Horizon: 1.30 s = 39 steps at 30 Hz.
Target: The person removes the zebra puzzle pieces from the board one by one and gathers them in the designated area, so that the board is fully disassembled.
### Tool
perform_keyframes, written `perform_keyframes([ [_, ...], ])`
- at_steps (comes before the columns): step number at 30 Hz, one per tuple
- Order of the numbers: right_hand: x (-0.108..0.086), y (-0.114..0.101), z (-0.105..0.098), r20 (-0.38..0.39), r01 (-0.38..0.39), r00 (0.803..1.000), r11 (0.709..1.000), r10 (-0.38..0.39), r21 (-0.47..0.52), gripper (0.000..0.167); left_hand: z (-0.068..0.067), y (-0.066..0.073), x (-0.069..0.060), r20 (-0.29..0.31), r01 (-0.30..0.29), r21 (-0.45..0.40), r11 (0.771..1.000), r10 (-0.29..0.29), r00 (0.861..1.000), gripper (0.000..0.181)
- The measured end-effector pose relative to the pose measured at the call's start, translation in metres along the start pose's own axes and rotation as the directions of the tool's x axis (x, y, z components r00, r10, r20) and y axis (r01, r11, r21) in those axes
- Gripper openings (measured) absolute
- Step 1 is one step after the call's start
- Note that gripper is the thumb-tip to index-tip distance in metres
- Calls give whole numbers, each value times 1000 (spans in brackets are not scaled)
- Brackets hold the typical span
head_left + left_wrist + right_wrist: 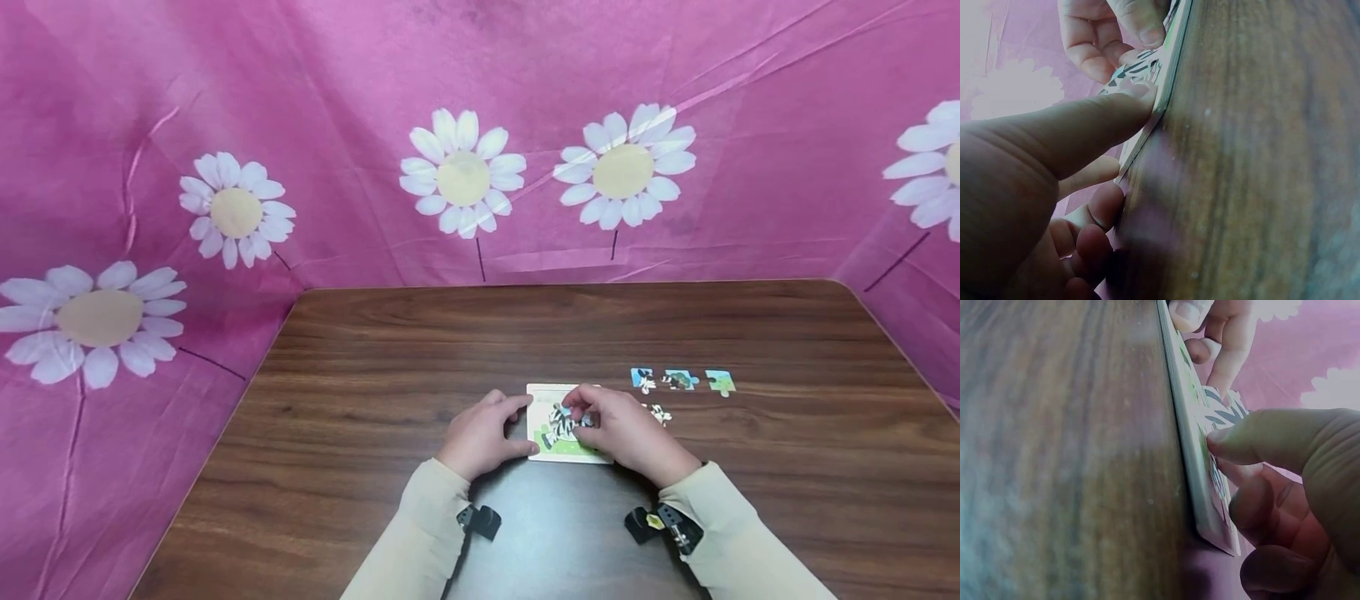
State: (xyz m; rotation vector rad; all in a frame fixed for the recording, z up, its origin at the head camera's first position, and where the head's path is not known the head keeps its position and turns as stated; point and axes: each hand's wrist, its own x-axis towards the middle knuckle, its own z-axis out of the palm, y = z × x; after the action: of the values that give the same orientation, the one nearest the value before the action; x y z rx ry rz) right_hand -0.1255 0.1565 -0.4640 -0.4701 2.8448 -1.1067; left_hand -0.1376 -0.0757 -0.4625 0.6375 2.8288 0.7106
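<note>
A small jigsaw puzzle tray [572,455] with a pale rim and a zebra picture lies flat on the table. My left hand [482,435] holds the tray by its left side, thumb near the front corner and index finger near the back one. Over the picture, my right hand [626,429] pinches a zebra puzzle piece [1225,411] between thumb and fingers. That piece stands tilted up from the tray in the right wrist view. The right hand's fingers partly hide the tray's right half in the head view.
Right of the tray lie loose puzzle pieces: a blue one [642,380], a blue-green one [680,380], a green one [721,382] and a black-and-white one [660,413] partly behind the right hand. The wooden table [337,450] meets a pink flowered cloth [345,167].
</note>
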Motion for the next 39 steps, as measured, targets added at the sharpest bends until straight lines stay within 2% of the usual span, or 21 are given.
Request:
perform_keyframes([
  [5, -1, 0, 2, 23, -7, 1000, 1000, 7, 8, 26, 2, -2, -3, 9, 9, 7, 1000, -9, 1000, 67],
  [7, -2, 1, 3, 17, 12, 1000, 1000, -12, 9, 25, 3, -2, -4, 9, 10, 12, 1000, -10, 1000, 67],
  [13, -8, 5, 2, -40, 72, 997, 997, -71, 25, 26, 4, 1, -5, 2, 6, 2, 1000, -6, 1000, 66],
  [19, -18, 12, -6, -74, 62, 996, 996, -58, 64, 27, 4, 3, -5, 0, -2, 2, 1000, 2, 1000, 65],
  [26, -25, 23, -19, -131, 125, 985, 990, -116, 63, 29, 3, 0, -1, -30, -24, 11, 1000, 24, 999, 65],
  [39, -42, 45, -37, -206, 99, 974, 995, -92, 22, 31, 1, -1, 0, -28, -26, 19, 999, 27, 999, 63],
])
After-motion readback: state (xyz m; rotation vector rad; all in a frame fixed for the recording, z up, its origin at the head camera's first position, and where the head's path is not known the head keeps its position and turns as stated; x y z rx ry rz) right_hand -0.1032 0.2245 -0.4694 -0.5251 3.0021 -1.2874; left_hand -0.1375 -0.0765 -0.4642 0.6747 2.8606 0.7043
